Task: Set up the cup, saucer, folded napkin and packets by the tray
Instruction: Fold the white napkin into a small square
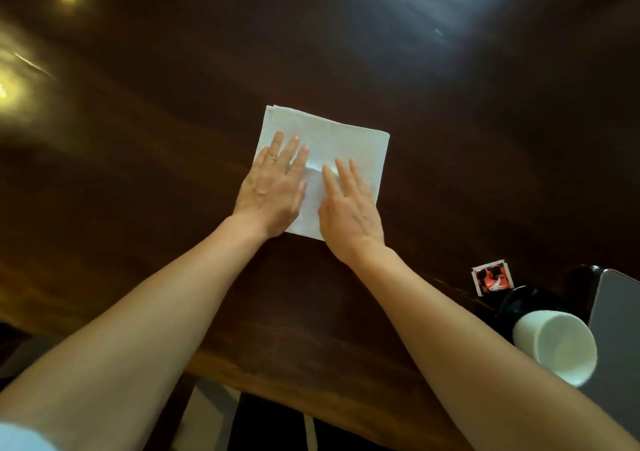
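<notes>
A white folded napkin [343, 140] lies flat on the dark wooden table [450, 139]. My left hand [273, 187] rests palm down on its left half, fingers spread. My right hand [349, 204] presses flat on its near right part. A small crease shows between the two hands. A red and black packet [491, 276] lies on the table to the near right. A white cup [557, 346] stands at the near right beside a black saucer [526, 303]. A grey tray [620, 315] fills the right edge.
The table's near edge [277, 374] runs below my forearms, with floor under it. Bright glare marks the table's far left and top.
</notes>
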The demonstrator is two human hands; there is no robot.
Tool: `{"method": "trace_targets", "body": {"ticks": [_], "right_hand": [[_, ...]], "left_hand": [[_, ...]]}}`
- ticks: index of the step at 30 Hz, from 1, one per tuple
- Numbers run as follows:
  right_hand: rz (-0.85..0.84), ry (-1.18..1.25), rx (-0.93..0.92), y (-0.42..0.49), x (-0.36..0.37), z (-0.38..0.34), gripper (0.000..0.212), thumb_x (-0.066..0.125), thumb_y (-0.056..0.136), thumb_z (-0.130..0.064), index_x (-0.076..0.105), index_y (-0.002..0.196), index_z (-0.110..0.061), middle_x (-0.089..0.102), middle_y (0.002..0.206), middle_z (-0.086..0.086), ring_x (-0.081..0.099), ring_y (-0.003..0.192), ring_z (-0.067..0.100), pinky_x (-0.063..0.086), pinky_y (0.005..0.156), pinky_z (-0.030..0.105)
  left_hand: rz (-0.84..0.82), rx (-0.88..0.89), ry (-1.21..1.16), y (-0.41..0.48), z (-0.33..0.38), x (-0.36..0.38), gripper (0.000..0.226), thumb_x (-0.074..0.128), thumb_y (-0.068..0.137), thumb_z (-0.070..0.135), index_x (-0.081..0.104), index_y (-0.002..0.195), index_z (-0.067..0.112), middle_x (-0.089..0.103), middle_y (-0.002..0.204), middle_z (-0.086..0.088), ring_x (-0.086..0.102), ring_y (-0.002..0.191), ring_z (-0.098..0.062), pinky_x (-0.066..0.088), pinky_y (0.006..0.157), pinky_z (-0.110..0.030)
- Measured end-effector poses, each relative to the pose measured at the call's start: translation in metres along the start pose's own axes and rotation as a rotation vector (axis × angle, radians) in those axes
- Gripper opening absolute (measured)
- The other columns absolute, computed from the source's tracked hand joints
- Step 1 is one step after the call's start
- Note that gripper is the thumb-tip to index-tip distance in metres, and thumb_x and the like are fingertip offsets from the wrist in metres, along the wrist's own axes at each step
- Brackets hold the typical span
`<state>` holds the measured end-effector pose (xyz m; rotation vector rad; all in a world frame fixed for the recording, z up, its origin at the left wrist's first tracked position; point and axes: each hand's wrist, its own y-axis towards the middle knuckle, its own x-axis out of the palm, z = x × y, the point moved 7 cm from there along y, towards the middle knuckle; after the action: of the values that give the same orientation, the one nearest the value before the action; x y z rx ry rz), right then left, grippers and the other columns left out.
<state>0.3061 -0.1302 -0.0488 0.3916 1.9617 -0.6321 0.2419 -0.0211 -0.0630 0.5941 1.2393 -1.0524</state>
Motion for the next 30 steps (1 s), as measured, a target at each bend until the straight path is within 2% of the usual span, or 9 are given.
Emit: {"method": "trace_targets", "body": {"ticks": [5, 9, 13, 16, 19, 21, 23, 27, 30], "right_hand": [[-0.087, -0.234, 0.086, 0.026, 0.031, 0.038, 0.077, 0.005, 0.098, -0.063, -0.018, 0.156, -0.019, -0.027, 0.164, 0.001, -0.029, 0.149, 0.022, -0.015, 0.122, 0.049], [-0.015, -0.201, 0.2, 0.024, 0.019, 0.061, 0.075, 0.006, 0.098, -0.06, -0.02, 0.156, -0.018, -0.027, 0.164, 0.001, -0.028, 0.15, 0.022, -0.013, 0.122, 0.048], [-0.068, -0.186, 0.262, 0.031, 0.01, 0.069, 0.075, 0.006, 0.098, -0.06, -0.022, 0.155, -0.02, -0.031, 0.163, 0.001, -0.029, 0.149, 0.022, -0.012, 0.123, 0.049], [-0.131, -0.192, 0.26, 0.038, -0.003, 0.07, 0.075, 0.013, 0.099, -0.064, -0.015, 0.157, -0.026, -0.026, 0.164, -0.005, -0.025, 0.151, 0.026, -0.013, 0.12, 0.054], [-0.036, -0.192, 0.265, 0.053, -0.028, 0.068, 0.065, 0.029, 0.101, -0.052, 0.017, 0.156, -0.018, 0.006, 0.166, 0.003, 0.002, 0.153, 0.032, 0.004, 0.12, 0.059], [0.065, -0.194, 0.249, 0.065, -0.043, 0.057, 0.064, 0.032, 0.102, -0.048, 0.02, 0.156, -0.015, 0.012, 0.167, 0.007, 0.003, 0.154, 0.03, 0.008, 0.121, 0.056], [0.03, -0.196, 0.19, 0.076, -0.036, 0.05, 0.068, 0.023, 0.103, -0.052, 0.005, 0.159, -0.018, -0.003, 0.169, 0.005, -0.008, 0.154, 0.028, 0.001, 0.122, 0.055], [-0.14, -0.237, 0.171, 0.079, -0.006, 0.059, 0.075, 0.005, 0.098, -0.065, -0.022, 0.154, -0.024, -0.028, 0.163, -0.001, -0.03, 0.148, 0.024, -0.013, 0.121, 0.055], [-0.142, -0.239, 0.175, 0.081, -0.008, 0.06, 0.075, 0.006, 0.098, -0.065, -0.023, 0.154, -0.025, -0.029, 0.163, -0.001, -0.03, 0.149, 0.024, -0.014, 0.12, 0.055]], "left_hand": [[-0.103, -0.034, 0.145, 0.007, -0.022, 0.024, 0.071, 0.007, 0.1, 0.056, -0.011, 0.158, 0.02, -0.016, 0.167, -0.003, -0.016, 0.154, -0.021, -0.005, 0.125, -0.047], [-0.053, -0.05, 0.102, 0.002, -0.02, 0.024, 0.075, 0.008, 0.098, 0.058, -0.008, 0.159, 0.018, -0.013, 0.168, -0.004, -0.014, 0.154, -0.019, -0.003, 0.125, -0.047], [-0.177, -0.084, 0.146, 0.006, -0.021, 0.016, 0.075, 0.007, 0.099, 0.059, -0.017, 0.158, 0.019, -0.023, 0.166, -0.004, -0.02, 0.153, -0.021, -0.002, 0.125, -0.047], [-0.206, -0.08, 0.176, 0.025, -0.021, -0.014, 0.068, 0.022, 0.101, 0.057, 0.012, 0.159, 0.021, 0.007, 0.167, -0.005, 0.018, 0.147, -0.029, 0.023, 0.112, -0.049], [-0.106, -0.056, 0.136, 0.052, -0.017, -0.036, 0.051, 0.036, 0.101, 0.049, 0.042, 0.142, 0.018, 0.043, 0.145, -0.01, 0.041, 0.124, -0.033, 0.033, 0.101, -0.049], [-0.066, -0.04, 0.098, 0.066, -0.019, -0.038, 0.059, 0.037, 0.102, 0.049, 0.033, 0.151, 0.016, 0.035, 0.155, -0.013, 0.032, 0.141, -0.035, 0.028, 0.113, -0.05], [-0.103, 0.002, 0.112, 0.075, -0.024, -0.024, 0.07, 0.028, 0.103, 0.053, 0.013, 0.16, 0.016, 0.009, 0.168, -0.011, 0.005, 0.154, -0.033, 0.011, 0.122, -0.051], [-0.175, 0.005, 0.165, 0.078, -0.044, 0.001, 0.076, 0.009, 0.099, 0.063, -0.013, 0.158, 0.021, -0.02, 0.167, -0.001, -0.022, 0.152, -0.026, -0.009, 0.123, -0.049], [-0.188, 0.002, 0.167, 0.079, -0.047, 0.001, 0.076, 0.006, 0.099, 0.064, -0.018, 0.156, 0.021, -0.024, 0.166, 0.0, -0.026, 0.151, -0.026, -0.012, 0.123, -0.05]]}}
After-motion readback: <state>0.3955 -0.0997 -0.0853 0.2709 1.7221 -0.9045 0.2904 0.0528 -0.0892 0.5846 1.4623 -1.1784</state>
